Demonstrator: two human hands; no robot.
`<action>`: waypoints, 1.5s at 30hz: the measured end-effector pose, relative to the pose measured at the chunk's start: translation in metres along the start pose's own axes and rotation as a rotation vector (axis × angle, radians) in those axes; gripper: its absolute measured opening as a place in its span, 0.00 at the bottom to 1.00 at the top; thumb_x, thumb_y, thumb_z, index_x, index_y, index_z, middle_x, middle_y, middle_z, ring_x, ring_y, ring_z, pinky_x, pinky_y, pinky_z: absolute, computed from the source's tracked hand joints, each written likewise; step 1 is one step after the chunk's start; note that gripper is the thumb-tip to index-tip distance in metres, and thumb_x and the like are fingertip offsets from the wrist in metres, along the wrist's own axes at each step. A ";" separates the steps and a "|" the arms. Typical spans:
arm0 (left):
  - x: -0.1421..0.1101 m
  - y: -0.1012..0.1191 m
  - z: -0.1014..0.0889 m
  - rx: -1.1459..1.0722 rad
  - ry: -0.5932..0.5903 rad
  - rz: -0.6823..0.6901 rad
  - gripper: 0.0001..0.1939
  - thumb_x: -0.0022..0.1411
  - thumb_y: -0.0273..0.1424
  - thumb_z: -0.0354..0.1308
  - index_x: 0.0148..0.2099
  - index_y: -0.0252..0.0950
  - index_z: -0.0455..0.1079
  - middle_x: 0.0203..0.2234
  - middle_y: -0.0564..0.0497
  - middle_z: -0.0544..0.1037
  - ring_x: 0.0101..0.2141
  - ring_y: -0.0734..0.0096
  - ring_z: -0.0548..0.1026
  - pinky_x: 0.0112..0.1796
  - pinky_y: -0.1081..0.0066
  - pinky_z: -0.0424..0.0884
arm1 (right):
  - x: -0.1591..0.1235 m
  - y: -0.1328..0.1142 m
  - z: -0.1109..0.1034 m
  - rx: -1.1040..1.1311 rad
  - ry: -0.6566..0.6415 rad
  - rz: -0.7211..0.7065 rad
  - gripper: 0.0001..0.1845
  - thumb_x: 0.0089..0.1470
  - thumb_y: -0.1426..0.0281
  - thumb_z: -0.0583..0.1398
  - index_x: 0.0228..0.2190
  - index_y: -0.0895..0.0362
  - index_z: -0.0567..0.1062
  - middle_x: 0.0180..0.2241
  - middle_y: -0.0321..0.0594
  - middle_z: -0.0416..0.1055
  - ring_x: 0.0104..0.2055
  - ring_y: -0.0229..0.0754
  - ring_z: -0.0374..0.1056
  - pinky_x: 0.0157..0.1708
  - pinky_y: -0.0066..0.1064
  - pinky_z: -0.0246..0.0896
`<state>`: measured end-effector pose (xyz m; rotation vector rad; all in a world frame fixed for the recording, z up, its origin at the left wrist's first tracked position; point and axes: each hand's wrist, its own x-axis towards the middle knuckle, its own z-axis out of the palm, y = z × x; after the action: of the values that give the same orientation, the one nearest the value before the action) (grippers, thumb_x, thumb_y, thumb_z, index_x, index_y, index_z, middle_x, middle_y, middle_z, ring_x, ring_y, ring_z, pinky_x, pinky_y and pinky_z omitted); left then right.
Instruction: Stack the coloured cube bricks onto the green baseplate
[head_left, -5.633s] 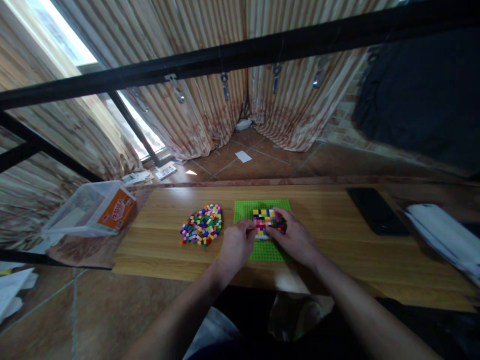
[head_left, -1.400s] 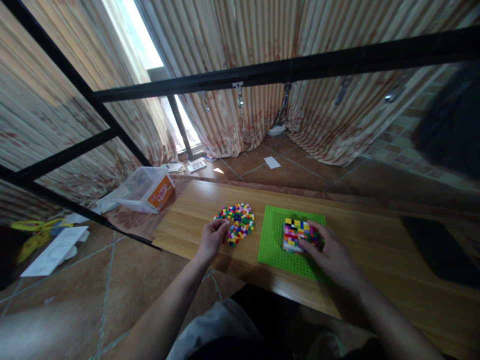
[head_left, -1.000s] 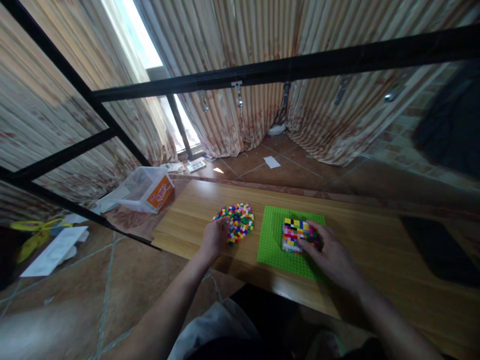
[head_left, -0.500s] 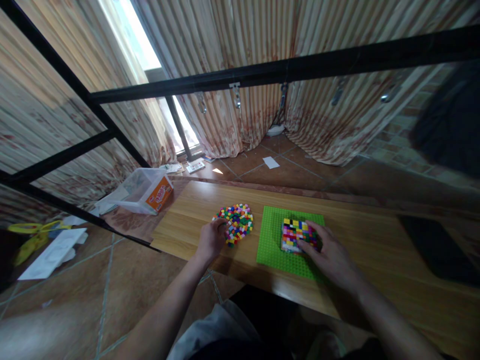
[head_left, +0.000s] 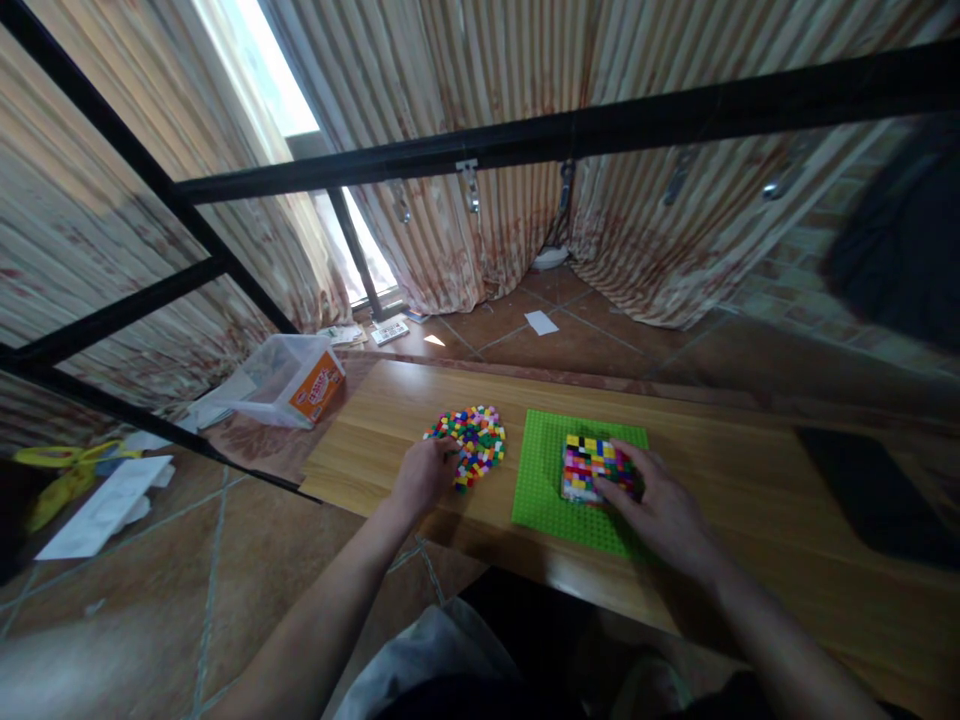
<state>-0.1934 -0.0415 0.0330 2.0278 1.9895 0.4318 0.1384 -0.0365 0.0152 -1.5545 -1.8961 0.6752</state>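
Note:
A green baseplate [head_left: 547,480] lies on the wooden table [head_left: 720,490]. On it stands a block of small multicoloured bricks [head_left: 585,465]. My right hand [head_left: 656,505] rests on the block's right side, fingers curled against it. Left of the plate lies a pile of loose coloured bricks [head_left: 472,445]. My left hand [head_left: 424,475] is at the pile's left edge, its fingers bent in among the bricks; what they pinch is hidden.
A clear plastic box with an orange label [head_left: 289,380] sits off the table's left end. A black flat object [head_left: 862,490] lies at the right. A black metal frame [head_left: 525,140] crosses overhead. Papers and yellow scissors [head_left: 52,465] lie on the tiled floor.
My left hand went from the block on the plate over to the loose pile and now works at its left edge. My right hand stays on the block.

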 end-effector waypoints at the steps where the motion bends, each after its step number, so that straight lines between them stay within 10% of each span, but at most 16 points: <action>1: 0.000 -0.001 0.000 0.007 0.003 0.005 0.10 0.61 0.29 0.55 0.36 0.42 0.79 0.27 0.50 0.80 0.29 0.68 0.75 0.33 0.72 0.64 | 0.000 0.000 0.000 0.003 0.000 -0.005 0.33 0.56 0.48 0.56 0.58 0.51 0.66 0.55 0.51 0.67 0.54 0.57 0.67 0.56 0.53 0.60; 10: 0.001 0.007 -0.005 -0.073 0.136 -0.156 0.07 0.56 0.30 0.61 0.39 0.35 0.74 0.22 0.51 0.74 0.23 0.69 0.70 0.27 0.71 0.60 | 0.000 -0.003 -0.002 0.005 0.000 -0.005 0.33 0.56 0.51 0.57 0.58 0.54 0.66 0.55 0.52 0.67 0.55 0.58 0.67 0.57 0.52 0.60; 20: -0.026 0.065 0.034 -0.721 0.014 0.069 0.03 0.53 0.27 0.60 0.31 0.36 0.75 0.27 0.50 0.77 0.30 0.69 0.74 0.33 0.71 0.70 | 0.001 -0.009 -0.006 0.009 -0.005 0.007 0.32 0.55 0.54 0.58 0.58 0.53 0.66 0.55 0.51 0.67 0.55 0.55 0.67 0.56 0.50 0.61; 28: -0.019 0.102 0.054 -0.798 0.050 0.097 0.07 0.59 0.26 0.58 0.38 0.36 0.78 0.33 0.49 0.79 0.33 0.71 0.76 0.35 0.73 0.72 | 0.001 -0.011 -0.006 0.020 -0.001 -0.004 0.32 0.56 0.54 0.58 0.58 0.54 0.66 0.55 0.52 0.67 0.55 0.54 0.67 0.56 0.49 0.61; 45: -0.016 0.109 0.063 -0.909 0.087 0.075 0.15 0.57 0.23 0.59 0.47 0.36 0.75 0.37 0.49 0.78 0.39 0.71 0.78 0.42 0.71 0.76 | 0.002 -0.008 -0.004 0.014 0.010 -0.024 0.31 0.55 0.57 0.60 0.58 0.55 0.66 0.55 0.51 0.67 0.56 0.53 0.66 0.57 0.47 0.60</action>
<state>-0.0683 -0.0589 0.0171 1.4911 1.3466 1.1902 0.1357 -0.0362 0.0240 -1.5212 -1.8961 0.6676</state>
